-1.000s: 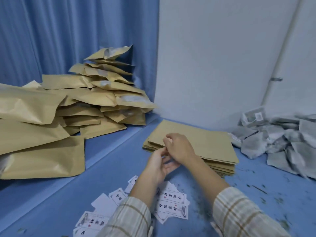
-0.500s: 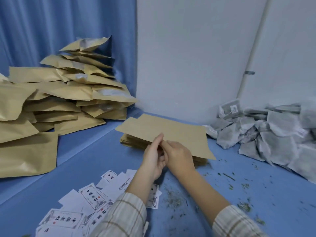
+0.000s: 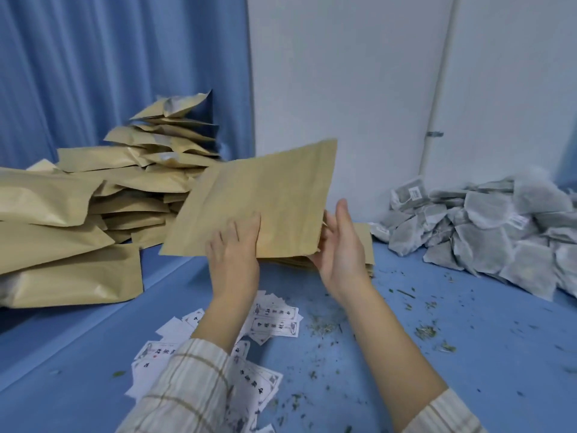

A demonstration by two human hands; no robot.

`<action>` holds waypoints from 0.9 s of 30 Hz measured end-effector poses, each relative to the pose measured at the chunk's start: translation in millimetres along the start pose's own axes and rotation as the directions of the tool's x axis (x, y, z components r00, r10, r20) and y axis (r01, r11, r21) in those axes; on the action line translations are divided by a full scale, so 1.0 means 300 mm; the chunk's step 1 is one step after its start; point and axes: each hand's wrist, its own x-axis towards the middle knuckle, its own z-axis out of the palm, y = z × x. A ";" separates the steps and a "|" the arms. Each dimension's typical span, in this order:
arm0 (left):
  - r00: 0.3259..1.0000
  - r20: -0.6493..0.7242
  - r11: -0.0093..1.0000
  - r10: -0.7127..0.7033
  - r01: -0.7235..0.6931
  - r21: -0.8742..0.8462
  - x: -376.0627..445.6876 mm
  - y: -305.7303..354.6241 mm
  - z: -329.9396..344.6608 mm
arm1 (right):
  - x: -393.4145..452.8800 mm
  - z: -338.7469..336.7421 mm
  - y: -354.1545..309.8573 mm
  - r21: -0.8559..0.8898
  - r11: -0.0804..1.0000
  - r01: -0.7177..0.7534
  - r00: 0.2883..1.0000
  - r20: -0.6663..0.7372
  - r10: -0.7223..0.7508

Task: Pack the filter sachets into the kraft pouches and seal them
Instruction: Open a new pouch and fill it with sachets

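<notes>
I hold one flat, empty kraft pouch (image 3: 265, 198) in the air, tilted up toward me. My left hand (image 3: 232, 260) holds its lower edge, with the fingers lying on the near face. My right hand (image 3: 342, 254) grips the lower right corner, fingers behind the pouch and thumb pointing up beside its edge. The stack of empty kraft pouches (image 3: 363, 245) lies on the blue table just behind my hands and is mostly hidden. A heap of grey filter sachets (image 3: 487, 223) sits at the right.
Filled kraft pouches (image 3: 93, 207) are piled high at the left against the blue curtain (image 3: 93, 73). White printed labels (image 3: 271, 323) lie scattered under my forearms. Herb crumbs (image 3: 424, 331) dot the blue table (image 3: 468, 370). A white wall (image 3: 343, 73) closes the back.
The top pouch has come off the stack, rising from nearly flat to steeply tilted. My hands have spread apart, from pinching the near edge together to its lower edge and right corner.
</notes>
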 end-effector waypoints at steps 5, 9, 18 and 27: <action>0.993 0.119 0.973 0.009 -0.037 0.229 -0.113 -0.061 0.009 | -0.089 -0.069 0.017 -0.209 0.977 -0.037 0.979 -0.206 -0.007; 0.966 0.239 0.959 0.100 -0.158 0.235 -0.195 -0.051 0.039 | -0.164 -0.121 0.069 -0.118 0.984 -0.136 0.950 -0.298 0.095; 0.795 0.580 0.965 0.180 -0.027 -0.263 -0.263 0.021 0.085 | -0.261 -0.263 0.067 -0.048 0.982 -0.184 0.875 -0.463 0.141; 0.748 0.622 0.324 0.230 0.544 -0.774 -0.219 0.225 0.058 | -0.244 -0.318 0.086 0.056 0.986 -0.160 0.898 -0.406 0.169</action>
